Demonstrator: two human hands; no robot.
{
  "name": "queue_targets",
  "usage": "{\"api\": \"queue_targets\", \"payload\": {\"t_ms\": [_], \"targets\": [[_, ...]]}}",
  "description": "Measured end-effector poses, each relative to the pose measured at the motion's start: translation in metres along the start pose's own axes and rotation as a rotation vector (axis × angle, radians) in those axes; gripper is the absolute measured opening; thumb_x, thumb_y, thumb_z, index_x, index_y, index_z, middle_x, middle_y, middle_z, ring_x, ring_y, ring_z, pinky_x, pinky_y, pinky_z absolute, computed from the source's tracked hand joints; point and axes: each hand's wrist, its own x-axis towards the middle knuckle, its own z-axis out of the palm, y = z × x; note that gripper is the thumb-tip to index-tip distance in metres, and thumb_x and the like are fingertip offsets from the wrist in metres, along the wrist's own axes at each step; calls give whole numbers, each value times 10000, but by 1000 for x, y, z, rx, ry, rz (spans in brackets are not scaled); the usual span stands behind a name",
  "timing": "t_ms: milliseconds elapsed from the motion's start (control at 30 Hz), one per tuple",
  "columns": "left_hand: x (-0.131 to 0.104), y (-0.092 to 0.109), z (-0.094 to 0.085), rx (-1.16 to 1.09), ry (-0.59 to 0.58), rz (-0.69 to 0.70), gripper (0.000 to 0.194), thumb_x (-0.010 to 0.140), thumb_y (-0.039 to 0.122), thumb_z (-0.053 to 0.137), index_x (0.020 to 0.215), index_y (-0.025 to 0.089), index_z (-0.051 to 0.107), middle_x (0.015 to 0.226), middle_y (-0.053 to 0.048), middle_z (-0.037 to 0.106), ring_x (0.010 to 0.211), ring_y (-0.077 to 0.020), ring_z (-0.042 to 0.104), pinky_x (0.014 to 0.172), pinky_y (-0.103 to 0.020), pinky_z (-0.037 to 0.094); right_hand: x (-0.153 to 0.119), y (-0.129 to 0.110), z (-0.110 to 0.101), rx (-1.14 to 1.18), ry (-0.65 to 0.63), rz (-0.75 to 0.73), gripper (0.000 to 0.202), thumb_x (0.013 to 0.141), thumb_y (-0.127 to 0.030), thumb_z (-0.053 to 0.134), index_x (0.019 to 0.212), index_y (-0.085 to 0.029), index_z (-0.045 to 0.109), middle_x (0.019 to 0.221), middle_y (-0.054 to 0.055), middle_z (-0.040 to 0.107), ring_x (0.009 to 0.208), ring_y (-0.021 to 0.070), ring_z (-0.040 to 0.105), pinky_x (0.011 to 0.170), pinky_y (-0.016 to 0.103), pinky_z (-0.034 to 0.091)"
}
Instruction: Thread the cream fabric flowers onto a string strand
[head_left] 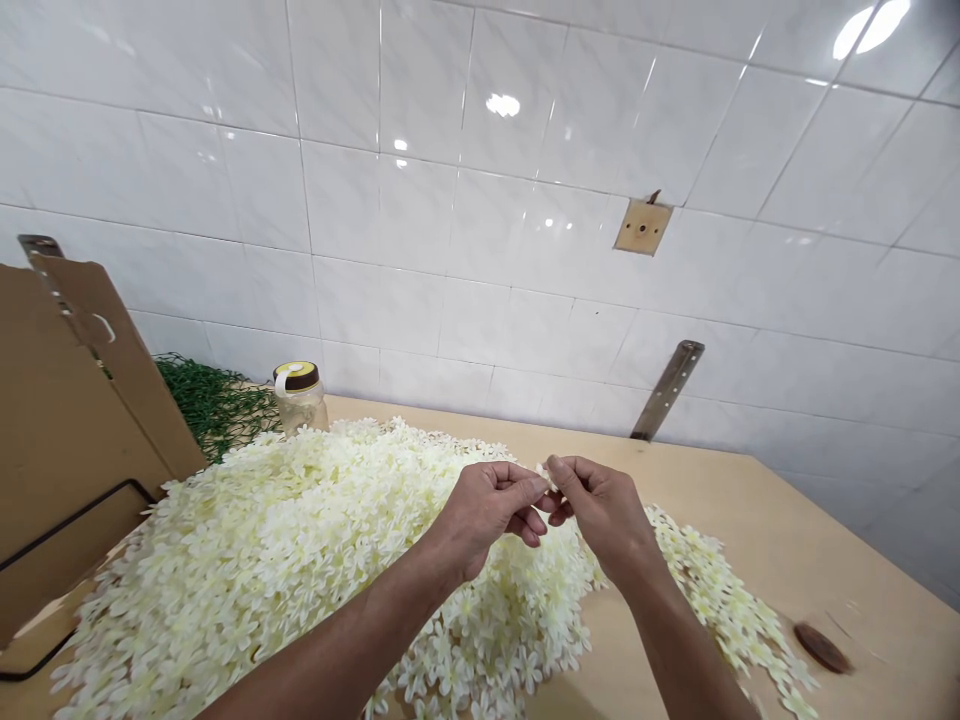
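Observation:
My left hand (499, 505) and my right hand (596, 500) meet above a large heap of pale cream artificial flowers (315, 510). Between their fingertips is a small whitish flower (547, 477), mostly covered by the fingers. Thumb and forefinger of each hand are pinched together at it. The other fingers of my left hand curl loosely below. More loose flowers (724, 580) trail along the table to the right of my right forearm.
A cardboard box (75, 400) stands at the left, beside green plastic stems (214, 400). Behind the heap is a clear jar (304, 405) with a brown and yellow lid. A dark brown oval object (823, 648) lies on the wooden table (795, 540). A metal bracket (669, 390) leans at the tiled wall.

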Motion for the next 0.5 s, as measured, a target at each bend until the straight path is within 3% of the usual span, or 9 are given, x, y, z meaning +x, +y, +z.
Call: {"api": "queue_targets", "payload": {"t_ms": [133, 267, 500], "targets": [[0, 1, -2, -11, -9, 3, 283, 717, 346, 790, 764, 92, 675, 759, -98, 684, 537, -109, 584, 507, -243, 488, 3, 0, -7, 121, -103, -13, 427, 841, -560, 627, 864, -145, 722, 715, 52, 696, 678, 186, 657, 643, 315, 581], [-1, 2, 0, 23, 1, 10, 276, 718, 344, 778, 762, 93, 675, 777, -116, 692, 536, -118, 588, 497, -250, 488, 3, -1, -10, 78, -63, 12, 417, 797, -557, 679, 833, -146, 737, 700, 58, 715, 653, 184, 665, 640, 317, 587], [-2, 2, 2, 52, -10, 8, 241, 764, 323, 734, 773, 92, 665, 783, -125, 699, 542, -125, 597, 506, -256, 503, 2, 3, -10, 20, -28, 4, 432, 849, -583, 601, 755, -167, 670, 648, 37, 696, 618, 179, 674, 618, 282, 566]]}}
